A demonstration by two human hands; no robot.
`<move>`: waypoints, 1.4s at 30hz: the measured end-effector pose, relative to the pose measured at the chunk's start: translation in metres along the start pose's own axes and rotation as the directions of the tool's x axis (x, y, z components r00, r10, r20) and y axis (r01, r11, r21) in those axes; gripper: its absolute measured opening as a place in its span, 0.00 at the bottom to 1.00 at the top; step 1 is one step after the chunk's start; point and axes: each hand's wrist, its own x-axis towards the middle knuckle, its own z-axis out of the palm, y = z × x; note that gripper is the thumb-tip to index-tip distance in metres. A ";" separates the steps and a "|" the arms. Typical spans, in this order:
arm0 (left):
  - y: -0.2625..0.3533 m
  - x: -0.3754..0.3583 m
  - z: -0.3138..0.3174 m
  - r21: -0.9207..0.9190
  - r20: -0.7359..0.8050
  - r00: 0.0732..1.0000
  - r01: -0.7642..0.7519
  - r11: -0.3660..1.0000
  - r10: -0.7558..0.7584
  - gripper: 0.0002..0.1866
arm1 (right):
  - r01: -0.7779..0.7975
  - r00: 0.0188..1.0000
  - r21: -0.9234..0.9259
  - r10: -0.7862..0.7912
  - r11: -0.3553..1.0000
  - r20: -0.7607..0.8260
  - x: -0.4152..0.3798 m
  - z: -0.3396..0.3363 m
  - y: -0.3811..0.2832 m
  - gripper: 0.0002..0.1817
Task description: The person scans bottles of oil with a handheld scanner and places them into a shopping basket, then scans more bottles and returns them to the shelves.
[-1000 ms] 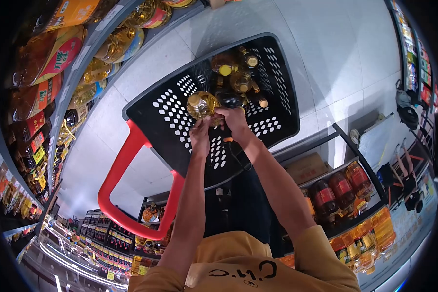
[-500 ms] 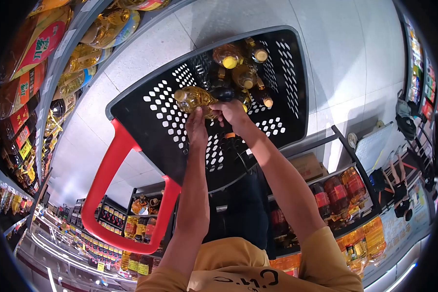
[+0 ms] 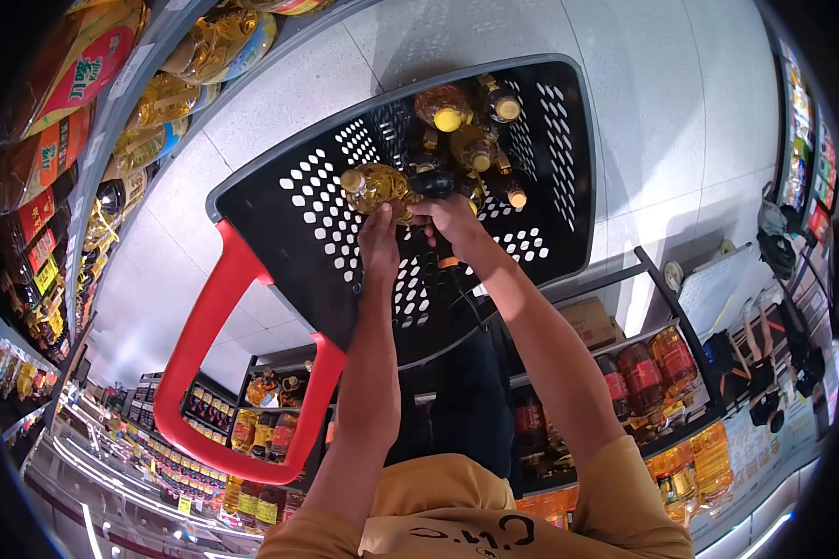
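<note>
A clear bottle of yellow cooking oil (image 3: 373, 185) with a tan cap lies tilted over the black shopping basket (image 3: 289, 256), its cap pointing left. My left hand (image 3: 379, 238) grips its side from below, thumb along the bottle. Closed around the bottle's right end is my right hand (image 3: 447, 220), whose fingers partly hide it. Several bottles stand together in the basket's far right part, among them an amber bottle with a yellow cap (image 3: 443, 105) and a dark bottle with a tan cap (image 3: 500, 99).
The basket's red handle (image 3: 198, 326) extends toward the lower left. Shelves of oil bottles (image 3: 216, 45) line the left side. Behind me, a lower shelf holds red-labelled bottles (image 3: 639, 373) beside a cardboard box (image 3: 589, 321). Pale floor tiles (image 3: 652, 102) surround the basket. A person (image 3: 762, 359) is at far right.
Both hands keep their hold on the oil bottle, almost in the same place. The view has shifted slightly, so the basket and its bottles appear a little further right and down.
</note>
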 end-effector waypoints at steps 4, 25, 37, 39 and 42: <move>-0.016 0.006 -0.007 -0.064 -0.004 0.997 0.081 0.995 -0.081 0.24 | 0.028 0.999 0.003 -0.028 1.000 0.034 -0.001 -0.008 0.002 0.09; -0.098 0.070 -0.086 0.618 0.145 0.986 -0.025 0.786 -0.082 0.10 | -0.081 0.991 -0.229 0.102 0.970 0.083 0.045 -0.004 0.013 0.11; -0.091 0.081 -0.064 -0.105 0.076 0.966 0.255 0.961 -0.248 0.15 | -0.085 0.984 -0.150 0.107 0.985 0.144 0.019 -0.030 0.003 0.11; -0.099 0.081 -0.071 -0.123 0.067 0.965 0.260 0.958 -0.253 0.15 | -0.096 0.985 -0.160 0.118 0.982 0.129 0.014 -0.034 0.001 0.11; -0.110 0.076 -0.071 -0.077 0.042 0.961 0.276 0.958 -0.274 0.17 | -0.119 0.986 -0.155 0.135 0.981 0.102 0.001 -0.041 0.000 0.11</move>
